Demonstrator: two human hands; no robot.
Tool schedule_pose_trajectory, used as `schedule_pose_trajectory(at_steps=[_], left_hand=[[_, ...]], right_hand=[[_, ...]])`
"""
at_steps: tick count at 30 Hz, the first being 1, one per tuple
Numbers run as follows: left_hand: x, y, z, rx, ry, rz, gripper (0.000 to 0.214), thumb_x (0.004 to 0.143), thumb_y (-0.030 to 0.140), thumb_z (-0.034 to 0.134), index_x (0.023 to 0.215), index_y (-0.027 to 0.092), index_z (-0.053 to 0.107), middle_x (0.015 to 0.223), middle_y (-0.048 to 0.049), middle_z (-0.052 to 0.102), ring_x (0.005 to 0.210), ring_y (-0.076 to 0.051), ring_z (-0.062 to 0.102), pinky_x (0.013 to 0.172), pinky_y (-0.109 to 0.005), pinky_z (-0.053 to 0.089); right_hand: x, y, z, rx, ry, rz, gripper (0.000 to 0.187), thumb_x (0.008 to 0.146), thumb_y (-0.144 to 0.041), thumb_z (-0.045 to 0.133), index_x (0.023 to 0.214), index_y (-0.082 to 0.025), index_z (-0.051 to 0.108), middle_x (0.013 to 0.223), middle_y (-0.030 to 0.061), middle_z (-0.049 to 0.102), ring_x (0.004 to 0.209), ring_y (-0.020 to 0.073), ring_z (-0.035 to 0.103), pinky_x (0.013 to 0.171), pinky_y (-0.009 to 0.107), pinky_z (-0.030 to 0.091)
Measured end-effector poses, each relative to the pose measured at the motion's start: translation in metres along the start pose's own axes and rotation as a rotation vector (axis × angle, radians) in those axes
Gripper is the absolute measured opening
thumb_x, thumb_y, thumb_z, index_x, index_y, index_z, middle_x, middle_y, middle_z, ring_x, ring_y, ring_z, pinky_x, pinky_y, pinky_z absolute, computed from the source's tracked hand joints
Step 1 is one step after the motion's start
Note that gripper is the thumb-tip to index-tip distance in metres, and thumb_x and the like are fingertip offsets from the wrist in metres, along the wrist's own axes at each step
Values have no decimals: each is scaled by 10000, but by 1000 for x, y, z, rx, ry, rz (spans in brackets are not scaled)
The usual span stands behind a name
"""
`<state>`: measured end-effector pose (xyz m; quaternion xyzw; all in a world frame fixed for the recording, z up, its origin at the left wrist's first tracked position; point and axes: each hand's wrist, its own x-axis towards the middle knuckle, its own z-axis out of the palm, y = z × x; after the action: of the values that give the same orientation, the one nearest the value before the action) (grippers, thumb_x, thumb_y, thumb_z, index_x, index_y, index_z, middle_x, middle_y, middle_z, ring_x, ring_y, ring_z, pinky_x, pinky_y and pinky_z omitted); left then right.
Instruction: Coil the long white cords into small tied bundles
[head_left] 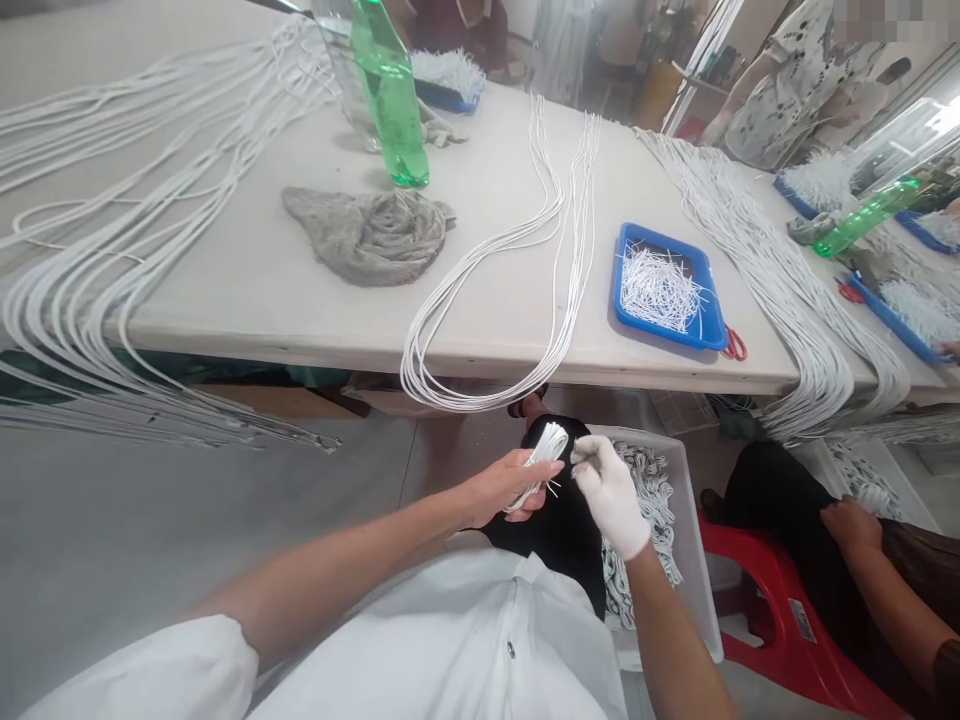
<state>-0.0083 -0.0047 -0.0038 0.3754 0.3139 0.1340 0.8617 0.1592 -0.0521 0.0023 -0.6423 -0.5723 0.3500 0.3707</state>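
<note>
My bare left hand (514,487) is wrapped round a small coiled bundle of white cable (550,442) above my lap. A thin white tie end pokes out of the bundle near my left fingertips. Just to the right, my right hand (609,492) wears a white glove, its fingers curled together in a pinch beside the bundle. What lies between those fingertips, if anything, is too small to make out. Ahead of both hands, a loop of long white cables (480,402) hangs over the table's front edge.
A blue tray (709,290) holds short white ties, with red-handled scissors (735,345) beside it. Grey cloth (375,235) and a green bottle (390,100) occupy the table (300,325). A white bin (690,540) of coiled cables stands by my right leg. A co-worker's hand (851,522) rests at right.
</note>
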Motion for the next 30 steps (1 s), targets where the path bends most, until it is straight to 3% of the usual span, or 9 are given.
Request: schedule_pose_trajectory(at_steps=[3, 6, 9, 12, 18, 20, 23, 28, 30], left_hand=[[1, 0, 0, -11, 25, 9, 445, 745, 575, 642, 738, 192, 415, 506, 82, 366, 413, -48, 316, 356, -173, 180], [2, 1, 5, -32, 31, 16, 450, 736, 585, 644, 755, 189, 429, 532, 81, 376, 417, -43, 313, 351, -168, 172], [2, 4, 7, -16, 12, -5, 456, 740, 597, 631, 760, 192, 423, 546, 78, 393, 415, -39, 307, 349, -165, 183], [0, 9, 2, 44, -30, -4, 437, 765, 590, 602, 771, 195, 416, 541, 73, 423, 402, -43, 336, 359, -173, 224], [-5, 6, -10, 232, -243, -68, 380, 684, 264, 693, 962, 199, 443, 689, 17, 586, 497, -109, 535, 444, -211, 356], [-6, 1, -8, 246, -216, -54, 284, 696, 208, 611, 918, 202, 435, 616, 55, 515, 445, -83, 441, 417, -201, 297], [-9, -7, -1, 366, -102, 83, 191, 683, 155, 540, 824, 197, 419, 582, 76, 404, 470, -67, 329, 438, -203, 250], [-7, -17, -2, 897, 83, 346, 148, 746, 199, 539, 886, 194, 488, 741, 9, 525, 665, -147, 470, 637, -261, 366], [-1, -21, -7, 1022, 140, 467, 158, 762, 217, 553, 912, 193, 510, 840, -38, 571, 774, -194, 512, 749, -313, 384]], right_hand=[[-18, -1, -2, -219, -108, -77, 318, 770, -401, 671, 978, -207, 529, 790, -14, 580, 644, 135, 522, 603, 245, 404], [-23, -3, 3, -403, -161, -225, 167, 896, -358, 526, 894, -192, 542, 794, 14, 580, 687, 151, 542, 643, 261, 395], [-20, -2, 6, -542, -172, -322, 236, 961, -269, 372, 817, -179, 536, 777, 35, 571, 696, 159, 546, 650, 267, 383], [-18, -1, 6, -638, -178, -372, 269, 965, -235, 331, 814, -168, 543, 754, 43, 576, 672, 160, 542, 632, 266, 368], [-18, -5, -3, -625, -236, -420, 280, 931, -224, 346, 712, -173, 512, 674, 26, 543, 598, 144, 482, 581, 271, 302], [-20, -9, -2, -530, -249, -343, 291, 921, -218, 342, 660, -183, 466, 622, 1, 490, 555, 127, 425, 563, 271, 279], [-26, -14, 5, -171, -237, -78, 278, 892, -226, 356, 621, -195, 408, 590, -24, 425, 542, 111, 369, 542, 257, 275], [-40, -15, 20, 569, -254, 538, 224, 731, -200, 402, 551, -230, 271, 466, -81, 204, 425, 81, 149, 394, 240, 133], [-44, -15, 24, 717, -299, 675, 220, 697, -215, 400, 541, -240, 248, 433, -94, 165, 394, 74, 98, 371, 239, 85]])
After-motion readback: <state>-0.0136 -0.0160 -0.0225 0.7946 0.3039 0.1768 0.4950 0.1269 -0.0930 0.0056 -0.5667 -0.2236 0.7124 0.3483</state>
